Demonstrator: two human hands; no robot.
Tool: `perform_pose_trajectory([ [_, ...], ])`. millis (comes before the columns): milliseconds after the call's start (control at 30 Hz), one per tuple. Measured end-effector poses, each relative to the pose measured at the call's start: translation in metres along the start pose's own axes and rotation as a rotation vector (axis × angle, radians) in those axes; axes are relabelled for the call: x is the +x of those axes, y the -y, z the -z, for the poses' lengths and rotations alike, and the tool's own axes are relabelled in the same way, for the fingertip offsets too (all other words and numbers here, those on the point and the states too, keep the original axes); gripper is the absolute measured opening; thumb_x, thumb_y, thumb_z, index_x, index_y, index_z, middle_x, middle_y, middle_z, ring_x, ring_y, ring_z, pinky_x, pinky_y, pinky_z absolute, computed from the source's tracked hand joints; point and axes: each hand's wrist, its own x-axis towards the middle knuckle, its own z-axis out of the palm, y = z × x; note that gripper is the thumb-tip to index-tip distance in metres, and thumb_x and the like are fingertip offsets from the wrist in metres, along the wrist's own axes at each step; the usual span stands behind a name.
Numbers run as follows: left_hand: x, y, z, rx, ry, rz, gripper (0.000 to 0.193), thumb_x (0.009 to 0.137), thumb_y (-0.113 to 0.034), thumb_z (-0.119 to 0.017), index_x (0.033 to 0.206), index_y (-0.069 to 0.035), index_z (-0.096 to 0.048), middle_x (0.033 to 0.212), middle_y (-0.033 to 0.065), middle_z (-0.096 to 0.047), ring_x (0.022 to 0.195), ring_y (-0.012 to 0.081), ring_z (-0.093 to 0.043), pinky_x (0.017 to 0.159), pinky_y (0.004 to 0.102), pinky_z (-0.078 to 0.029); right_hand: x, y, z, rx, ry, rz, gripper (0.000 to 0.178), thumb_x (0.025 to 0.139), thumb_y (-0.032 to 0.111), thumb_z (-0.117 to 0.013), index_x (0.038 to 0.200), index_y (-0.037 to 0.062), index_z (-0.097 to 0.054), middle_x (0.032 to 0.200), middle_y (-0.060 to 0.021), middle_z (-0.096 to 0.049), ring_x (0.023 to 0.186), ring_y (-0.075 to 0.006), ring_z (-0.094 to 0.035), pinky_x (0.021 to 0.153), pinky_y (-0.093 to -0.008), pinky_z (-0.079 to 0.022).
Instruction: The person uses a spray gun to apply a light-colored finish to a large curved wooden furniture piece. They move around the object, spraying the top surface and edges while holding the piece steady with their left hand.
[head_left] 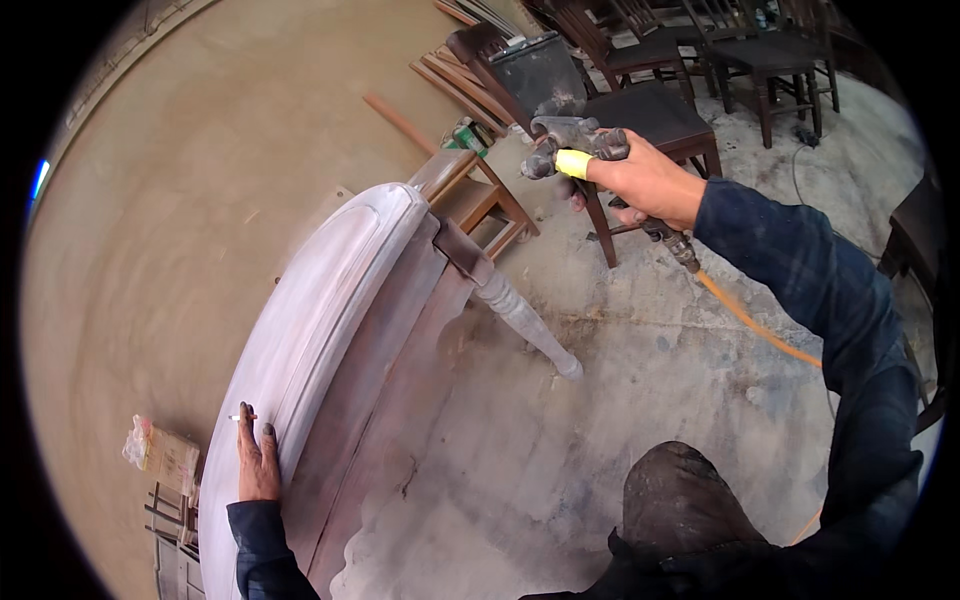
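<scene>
A wooden table [330, 290] with a curved edge and a whitish coat stands on its side at the left. Its turned leg [525, 325] points right, toward the floor. My left hand [258, 462] rests against the edge, a thin white cigarette [240, 418] between its fingers. Held up past the table's far end is a spray gun [568, 135], with my right hand [645, 180] wrapped around it. Something bright yellow [573, 164] is wrapped near the fingers. From the gun's lower end an orange hose [757, 325] runs down to the right.
A dark chair [650, 115] with a grey bin [540, 75] on it stands beyond the gun. More dark chairs [765, 60] are at the far right. A wooden stool [480, 205] sits behind the table. Boards [460, 90] lean by the wall. A carton [165, 455] is at lower left.
</scene>
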Motion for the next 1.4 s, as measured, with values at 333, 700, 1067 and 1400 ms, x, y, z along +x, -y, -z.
perform_pose_trajectory([
  [333, 0.007, 0.007, -0.015, -0.046, -0.047, 0.212, 0.062, 0.108, -0.043, -0.037, 0.156, -0.004, -0.029, 0.155, 0.0241, -0.038, 0.144, 0.0353, -0.037, 0.118, 0.0394, -0.028, 0.026, -0.009, -0.001, 0.022, -0.004, 0.074, 0.024, 0.094, 0.013, -0.053, 0.117, 0.0081, -0.060, 0.091, -0.0043, -0.072, 0.051, -0.0040, -0.046, 0.040, -0.0241, -0.033],
  [700, 0.006, -0.001, -0.010, -0.019, -0.046, 0.264, 0.063, 0.109, -0.045, -0.032, 0.154, -0.002, -0.033, 0.154, 0.0220, -0.042, 0.145, 0.0310, -0.037, 0.119, 0.0366, -0.027, 0.052, -0.042, -0.003, 0.046, 0.025, 0.111, 0.017, 0.094, 0.017, -0.055, 0.099, 0.0034, -0.063, 0.073, -0.0037, -0.063, 0.041, -0.0055, -0.045, 0.038, -0.0237, -0.036],
  [1067, 0.003, -0.004, -0.003, -0.054, -0.053, 0.263, 0.065, 0.108, -0.048, -0.033, 0.153, -0.001, -0.036, 0.154, 0.0189, -0.043, 0.144, 0.0277, -0.038, 0.119, 0.0349, -0.027, 0.051, -0.058, -0.011, -0.071, 0.017, 0.144, 0.027, 0.099, 0.020, -0.052, 0.116, 0.0027, -0.062, 0.080, -0.0023, -0.063, 0.047, -0.0025, -0.039, 0.040, -0.0193, -0.032],
  [1400, 0.004, 0.006, -0.002, -0.019, -0.023, 0.242, 0.059, 0.109, -0.040, -0.031, 0.154, -0.003, -0.035, 0.154, 0.0187, -0.043, 0.144, 0.0289, -0.038, 0.118, 0.0362, -0.028, 0.056, -0.053, -0.009, -0.076, 0.043, 0.159, 0.024, 0.100, 0.021, -0.051, 0.107, 0.0026, -0.064, 0.078, 0.0001, -0.059, 0.049, -0.0012, -0.040, 0.039, -0.0192, -0.031],
])
